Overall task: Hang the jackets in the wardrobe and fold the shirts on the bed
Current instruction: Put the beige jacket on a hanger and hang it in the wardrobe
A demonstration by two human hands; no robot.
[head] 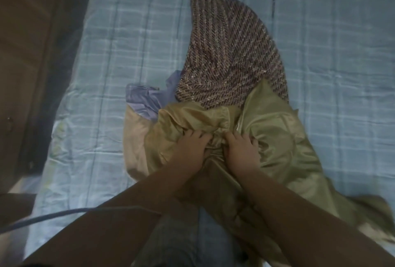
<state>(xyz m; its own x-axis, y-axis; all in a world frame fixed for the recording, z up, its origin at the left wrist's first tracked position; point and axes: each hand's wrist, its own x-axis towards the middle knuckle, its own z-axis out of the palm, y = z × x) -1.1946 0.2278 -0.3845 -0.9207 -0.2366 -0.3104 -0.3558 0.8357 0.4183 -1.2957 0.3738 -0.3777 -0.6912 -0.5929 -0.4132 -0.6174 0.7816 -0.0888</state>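
Observation:
An olive-green shiny jacket [277, 138] lies crumpled on top of a clothes pile on the bed [106, 74]. My left hand [190, 149] and my right hand [239, 149] sit side by side at its middle, fingers curled into the bunched fabric near the collar. Behind it lies a brown zigzag-patterned knit garment [226, 53]. A lavender garment [145, 98] and a beige one [134, 142] poke out at the pile's left side.
The bed has a light blue checked sheet. A dark brown wooden furniture piece [32, 53] stands along the bed's left edge. A thin blue cable [53, 217] crosses the lower left corner.

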